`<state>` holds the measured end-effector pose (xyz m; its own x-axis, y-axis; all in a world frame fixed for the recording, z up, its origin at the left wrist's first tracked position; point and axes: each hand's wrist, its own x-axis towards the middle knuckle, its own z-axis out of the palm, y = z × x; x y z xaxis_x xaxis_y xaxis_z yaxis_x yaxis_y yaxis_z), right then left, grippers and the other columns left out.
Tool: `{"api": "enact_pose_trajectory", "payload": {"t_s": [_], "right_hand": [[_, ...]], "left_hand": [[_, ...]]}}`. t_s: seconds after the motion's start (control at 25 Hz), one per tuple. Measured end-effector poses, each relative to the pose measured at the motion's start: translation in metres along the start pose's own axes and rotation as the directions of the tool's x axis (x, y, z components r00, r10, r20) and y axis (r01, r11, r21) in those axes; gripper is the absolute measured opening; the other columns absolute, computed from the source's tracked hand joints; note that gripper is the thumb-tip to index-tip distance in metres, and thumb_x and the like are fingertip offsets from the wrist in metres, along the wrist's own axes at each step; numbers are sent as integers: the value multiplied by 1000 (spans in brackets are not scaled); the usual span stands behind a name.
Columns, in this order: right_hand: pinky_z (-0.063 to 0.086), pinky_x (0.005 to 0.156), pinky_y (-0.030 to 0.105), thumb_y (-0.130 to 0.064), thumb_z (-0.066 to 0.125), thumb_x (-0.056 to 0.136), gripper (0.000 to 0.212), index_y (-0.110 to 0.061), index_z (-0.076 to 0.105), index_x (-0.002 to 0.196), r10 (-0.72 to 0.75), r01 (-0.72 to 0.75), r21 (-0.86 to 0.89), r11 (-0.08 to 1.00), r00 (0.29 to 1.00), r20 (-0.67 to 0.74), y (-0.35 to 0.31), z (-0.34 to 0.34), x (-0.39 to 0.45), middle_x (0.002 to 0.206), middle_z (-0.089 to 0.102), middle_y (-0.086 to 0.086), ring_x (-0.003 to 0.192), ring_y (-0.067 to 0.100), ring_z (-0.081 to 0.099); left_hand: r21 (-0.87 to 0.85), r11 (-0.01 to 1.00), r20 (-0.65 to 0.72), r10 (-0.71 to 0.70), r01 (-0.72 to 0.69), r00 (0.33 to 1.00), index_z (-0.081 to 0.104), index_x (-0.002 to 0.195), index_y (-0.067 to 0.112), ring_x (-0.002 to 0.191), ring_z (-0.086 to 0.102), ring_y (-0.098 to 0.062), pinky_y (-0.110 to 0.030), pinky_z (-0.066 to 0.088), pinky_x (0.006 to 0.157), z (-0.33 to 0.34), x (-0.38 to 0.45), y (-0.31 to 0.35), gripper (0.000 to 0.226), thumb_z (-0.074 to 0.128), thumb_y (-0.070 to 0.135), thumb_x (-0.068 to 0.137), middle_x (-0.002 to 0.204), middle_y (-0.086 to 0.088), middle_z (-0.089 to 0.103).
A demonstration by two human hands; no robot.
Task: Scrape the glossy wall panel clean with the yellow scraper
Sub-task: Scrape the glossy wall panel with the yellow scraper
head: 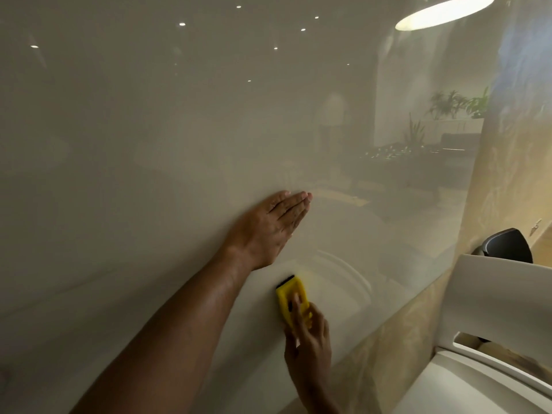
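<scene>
We note the right hand [309, 339] at about 5 o'clock in the head view, fingers curled round the lower end of the yellow scraper [291, 300]; this grip is closed on the tool, with one finger lying along its face. The scraper stands roughly upright, tilted slightly toward 11 o'clock, its dark blade edge at the top and set against the wall panel [149, 144]. We cannot tell whether the blade edge lies flush with the surface.

Just above the scraper, toward 12 o'clock from it, the left hand [268, 231] lies flat on the panel, fingers straight and together, pointing toward 2 o'clock. It holds nothing. The left forearm runs down from it toward 7 o'clock and out of view.

The panel is pale, glossy and fills most of the view. Faint curved streaks show on it at 3 o'clock from the scraper. It reflects ceiling spots, a round lamp [445, 10] at 1 o'clock and potted plants [457, 104] at 2 o'clock.

At 4 o'clock, a white moulded fixture [490, 306] stands beside the panel, with a black object [507, 246] behind its top edge.
</scene>
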<state>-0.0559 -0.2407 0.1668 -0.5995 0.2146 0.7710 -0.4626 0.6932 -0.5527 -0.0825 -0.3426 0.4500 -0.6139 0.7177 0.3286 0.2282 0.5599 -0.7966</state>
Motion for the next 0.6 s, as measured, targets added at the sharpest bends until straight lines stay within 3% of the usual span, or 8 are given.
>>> {"api": "enact_pose_trajectory", "payload": {"t_s": [0.04,0.08,0.16,0.24,0.36,0.48,0.52,0.6], "right_hand": [[57,82,40,-10,77,92,79,-33,41,158,184,-182,60,981,982,-31,0,-5,11,134,54,13,112,35,58],[55,82,41,-10,75,94,85,-38,29,160,384,-374,130,918,921,-62,0,-8,24,133,53,13,114,36,57],[51,88,42,-17,66,101,85,-46,8,156,614,-592,200,780,787,-62,-1,-5,41,135,50,12,119,35,51],[51,91,42,-15,66,100,85,-38,10,160,562,-548,149,823,824,-72,-18,0,37,135,50,15,117,35,50],[54,88,37,-15,67,94,69,-17,41,159,179,-174,87,981,983,-48,-45,9,-11,131,54,16,106,33,57],[50,92,34,-26,58,97,54,-18,53,151,-68,68,2,998,998,5,-23,10,-27,137,54,15,109,29,55],[52,92,36,-22,62,97,53,-17,55,149,-36,36,-6,999,999,-9,-12,8,-21,135,56,17,109,31,56],[56,91,42,-8,71,94,65,-21,49,154,277,-273,92,958,960,-31,2,-3,4,130,58,20,107,34,58]], "left_hand": [[11,1000,-7,-16,16,1000,-18,162,-3,161,-18,-30,-44,-23,121,1,0,3,64,13,25,114,172,-19,-24],[26,999,-13,-35,35,999,-18,162,-3,160,-18,-31,-44,-24,120,3,-1,8,65,14,26,114,171,-19,-24],[44,996,-18,-80,81,997,-19,162,-3,160,-19,-32,-46,-24,119,3,0,17,67,17,27,113,171,-19,-24],[27,993,-4,-112,112,994,-19,162,-3,160,-21,-32,-46,-24,120,3,0,23,69,19,28,113,171,-19,-25],[18,993,-18,-119,119,993,-18,162,-4,160,-19,-31,-46,-22,121,4,1,24,69,19,29,113,171,-20,-23],[-20,998,25,-56,57,998,-20,162,-1,160,-22,-30,-43,-25,121,6,-4,21,66,16,27,114,170,-17,-27],[-52,998,56,-23,26,998,-20,162,1,159,-25,-30,-42,-27,120,7,-7,21,66,16,25,114,170,-15,-30],[-121,993,87,20,-9,996,-21,163,4,158,-27,-29,-40,-30,119,8,-11,21,64,16,22,114,169,-12,-32]]}}
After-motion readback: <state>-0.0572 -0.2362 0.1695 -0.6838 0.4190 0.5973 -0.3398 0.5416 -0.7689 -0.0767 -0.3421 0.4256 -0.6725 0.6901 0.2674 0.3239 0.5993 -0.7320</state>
